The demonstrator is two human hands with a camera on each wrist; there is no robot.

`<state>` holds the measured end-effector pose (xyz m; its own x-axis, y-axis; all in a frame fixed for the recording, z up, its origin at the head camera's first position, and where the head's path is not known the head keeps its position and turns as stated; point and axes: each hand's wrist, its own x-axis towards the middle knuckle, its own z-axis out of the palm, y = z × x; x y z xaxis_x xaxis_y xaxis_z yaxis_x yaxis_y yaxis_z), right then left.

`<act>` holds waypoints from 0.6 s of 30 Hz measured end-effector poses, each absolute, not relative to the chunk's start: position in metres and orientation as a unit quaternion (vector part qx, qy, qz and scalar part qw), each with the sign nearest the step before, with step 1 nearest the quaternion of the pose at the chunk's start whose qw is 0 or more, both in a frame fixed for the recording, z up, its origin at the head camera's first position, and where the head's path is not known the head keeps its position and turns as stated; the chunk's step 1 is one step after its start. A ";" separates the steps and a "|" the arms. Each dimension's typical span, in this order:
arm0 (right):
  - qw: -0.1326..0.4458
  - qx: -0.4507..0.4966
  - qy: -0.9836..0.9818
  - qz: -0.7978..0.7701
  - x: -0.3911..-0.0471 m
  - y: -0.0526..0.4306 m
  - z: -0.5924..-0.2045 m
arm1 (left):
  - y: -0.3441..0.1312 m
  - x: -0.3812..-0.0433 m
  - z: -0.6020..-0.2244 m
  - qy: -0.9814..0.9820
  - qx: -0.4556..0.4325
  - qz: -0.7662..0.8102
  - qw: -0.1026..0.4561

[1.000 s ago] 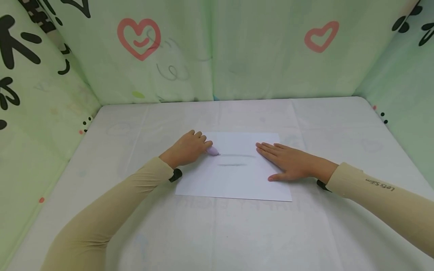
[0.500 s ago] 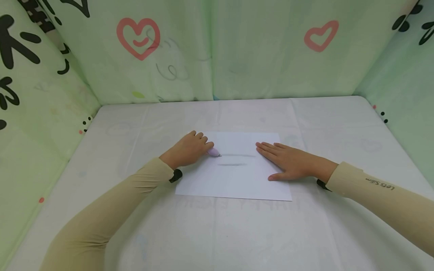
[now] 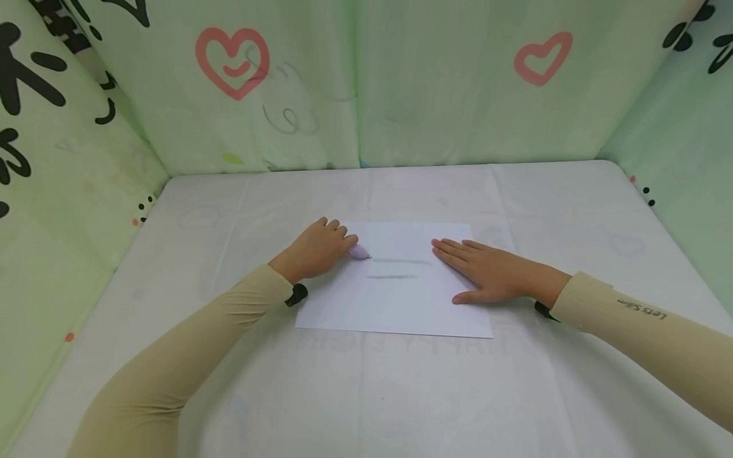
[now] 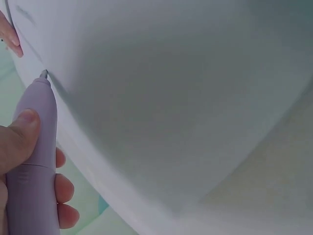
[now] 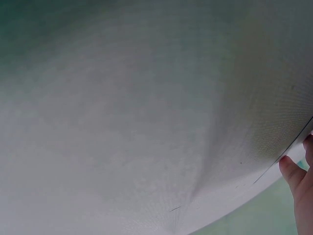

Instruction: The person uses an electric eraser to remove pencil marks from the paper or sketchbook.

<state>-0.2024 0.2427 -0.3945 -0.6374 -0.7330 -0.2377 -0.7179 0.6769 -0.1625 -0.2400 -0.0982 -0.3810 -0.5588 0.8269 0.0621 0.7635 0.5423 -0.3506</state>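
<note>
Looked partway: two grey streaks (image 3: 392, 277) were on the paper (image 3: 395, 312), most of it unmarked; left hand (image 3: 321, 247) gripped the lilac pen-like tool (image 4: 43, 152) at the upper streak's left end, right hand (image 3: 492, 270) lay flat.

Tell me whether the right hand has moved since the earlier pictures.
No: judged against the far edge of the table, the right hand shows no visible shift either way.

The left hand (image 3: 317, 250) is curled; the right hand (image 3: 487, 271) lies flat.
</note>
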 end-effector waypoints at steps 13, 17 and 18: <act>0.146 -0.402 0.904 -0.027 -0.202 0.242 -0.393 | -0.100 -0.239 -0.383 -0.866 -0.466 0.137 0.124; 0.145 -0.402 0.904 -0.026 -0.202 0.242 -0.392 | -0.100 -0.239 -0.384 -0.861 -0.474 0.131 0.129; 0.144 -0.402 0.904 -0.024 -0.202 0.242 -0.392 | -0.100 -0.239 -0.384 -0.861 -0.474 0.131 0.132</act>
<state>-0.2015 0.2416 -0.3922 -0.6345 -0.7343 -0.2412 -0.7202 0.6750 -0.1604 -0.2393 -0.1001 -0.3842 -0.5154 0.8507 0.1033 0.7817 0.5161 -0.3501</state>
